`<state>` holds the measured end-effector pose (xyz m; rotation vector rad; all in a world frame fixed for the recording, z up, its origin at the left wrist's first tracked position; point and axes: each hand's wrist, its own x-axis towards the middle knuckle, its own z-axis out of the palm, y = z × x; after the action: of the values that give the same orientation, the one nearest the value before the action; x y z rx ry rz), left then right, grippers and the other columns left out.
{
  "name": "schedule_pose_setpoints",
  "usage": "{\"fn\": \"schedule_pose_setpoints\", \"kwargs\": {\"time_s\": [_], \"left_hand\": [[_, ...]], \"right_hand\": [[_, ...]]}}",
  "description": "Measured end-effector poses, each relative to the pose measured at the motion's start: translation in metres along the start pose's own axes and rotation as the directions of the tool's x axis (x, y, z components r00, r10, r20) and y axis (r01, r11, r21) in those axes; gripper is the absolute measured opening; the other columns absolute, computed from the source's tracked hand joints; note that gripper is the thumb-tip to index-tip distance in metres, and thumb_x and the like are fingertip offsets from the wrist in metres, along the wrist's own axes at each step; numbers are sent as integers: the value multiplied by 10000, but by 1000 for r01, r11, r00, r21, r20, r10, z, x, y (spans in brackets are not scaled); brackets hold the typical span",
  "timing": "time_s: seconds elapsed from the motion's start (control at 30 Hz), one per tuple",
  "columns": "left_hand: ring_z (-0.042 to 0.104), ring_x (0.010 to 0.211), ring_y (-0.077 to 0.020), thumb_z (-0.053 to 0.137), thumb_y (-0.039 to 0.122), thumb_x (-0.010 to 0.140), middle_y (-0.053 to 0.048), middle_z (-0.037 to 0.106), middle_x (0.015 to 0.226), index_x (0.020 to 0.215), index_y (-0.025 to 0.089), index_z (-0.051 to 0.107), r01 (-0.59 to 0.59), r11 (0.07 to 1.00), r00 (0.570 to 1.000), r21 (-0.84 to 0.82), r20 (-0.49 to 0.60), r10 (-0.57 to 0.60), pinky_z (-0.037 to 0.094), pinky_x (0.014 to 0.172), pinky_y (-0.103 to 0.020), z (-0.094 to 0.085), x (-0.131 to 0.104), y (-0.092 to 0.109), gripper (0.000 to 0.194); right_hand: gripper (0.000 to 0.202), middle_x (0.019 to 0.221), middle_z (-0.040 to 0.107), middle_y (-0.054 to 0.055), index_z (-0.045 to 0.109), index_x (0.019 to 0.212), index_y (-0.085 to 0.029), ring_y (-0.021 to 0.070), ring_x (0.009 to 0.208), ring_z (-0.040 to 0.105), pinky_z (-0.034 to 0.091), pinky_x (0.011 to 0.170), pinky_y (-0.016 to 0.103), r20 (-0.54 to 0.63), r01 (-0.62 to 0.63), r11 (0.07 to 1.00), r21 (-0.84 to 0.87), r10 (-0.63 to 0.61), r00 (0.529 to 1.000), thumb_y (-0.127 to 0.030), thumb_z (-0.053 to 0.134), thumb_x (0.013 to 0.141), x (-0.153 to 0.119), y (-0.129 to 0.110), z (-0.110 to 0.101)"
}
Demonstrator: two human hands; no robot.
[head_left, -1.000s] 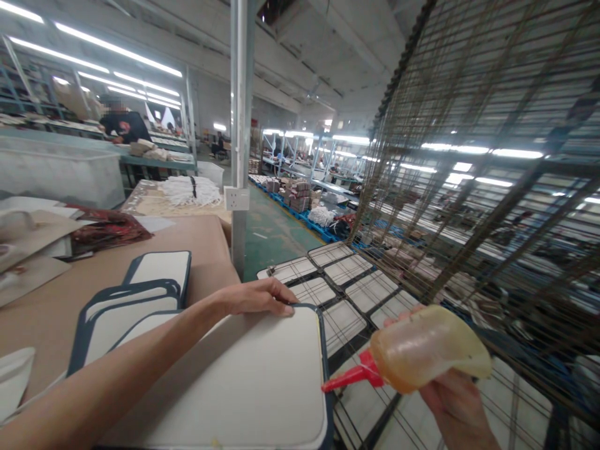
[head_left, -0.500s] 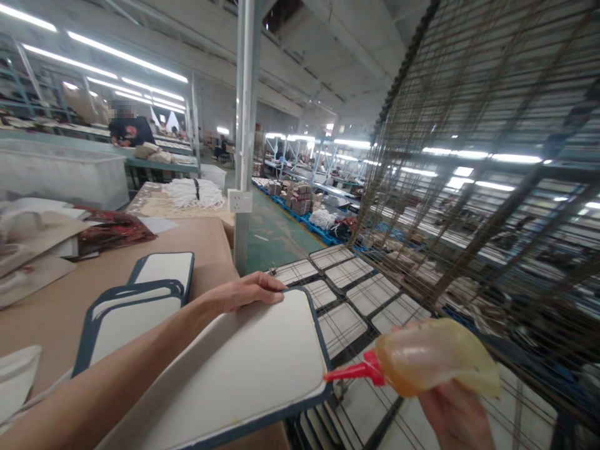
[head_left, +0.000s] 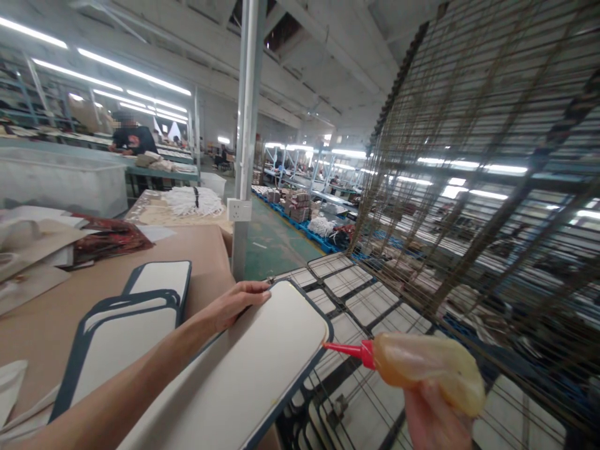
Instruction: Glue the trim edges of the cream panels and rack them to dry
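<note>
My left hand [head_left: 244, 301] grips the far left edge of a white panel with a dark blue border [head_left: 248, 369], thumb on top and fingers underneath. The panel is tilted in front of me. In my right hand [head_left: 435, 415] is a soft, yellowish glue bottle [head_left: 426, 369] with a red nozzle. The nozzle tip meets the panel's right rounded corner, where the white face borders the blue edge. Thin yellowish marks show along that edge.
Similar blue-edged panels [head_left: 126, 344] lie on the brown table [head_left: 206, 250] to my left. A wire rack [head_left: 375, 300] holding several panels stands at right, its upper grids raised. A metal post [head_left: 244, 137] rises ahead. A co-worker [head_left: 135, 137] stands at the far left.
The panel has turned, its far corner shifting left with my left hand. The bottle has moved slightly left and down, its nozzle tip higher at the panel's right corner.
</note>
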<state>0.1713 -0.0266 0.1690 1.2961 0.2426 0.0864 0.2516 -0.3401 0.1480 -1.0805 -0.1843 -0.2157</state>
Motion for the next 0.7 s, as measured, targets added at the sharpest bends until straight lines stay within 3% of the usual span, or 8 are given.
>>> {"fn": "schedule_pose_setpoints", "kwargs": {"time_s": [0.23,0.37,0.5,0.7], "left_hand": [[606,522,-141,792,351,560,3,657,612,813,135,598,2,998,995,-63,-102,-9,454,490,-218,4,-2,-4,384],[588,496,-119,800,364,542,2,665,626,802,145,575,-9,997,989,-72,-146,-2,437,465,-194,4,-2,-5,408],[587,501,-117,795,366,550,12,654,622,814,156,566,-15,996,986,-88,-167,0,439,461,-189,2,-1,-7,408],[569,495,-115,782,391,569,28,627,617,833,175,537,-17,994,984,-106,-179,-2,448,461,-201,-2,-1,-11,419]], "right_hand": [[415,969,676,-68,632,1007,-321,190,1084,536,257,1082,397,20,49,982,184,-54,998,-270,774,620,22,5,19],[482,1063,642,-54,639,1003,-314,206,1054,544,349,1018,419,11,37,981,189,-40,999,-315,800,549,34,12,29],[503,1034,647,-20,649,990,-292,233,1047,547,410,944,437,8,19,986,168,-21,1000,-334,810,515,39,21,31],[494,961,663,-30,650,976,-292,203,976,575,442,869,356,16,-4,987,162,1,1000,-336,815,512,35,25,31]]}}
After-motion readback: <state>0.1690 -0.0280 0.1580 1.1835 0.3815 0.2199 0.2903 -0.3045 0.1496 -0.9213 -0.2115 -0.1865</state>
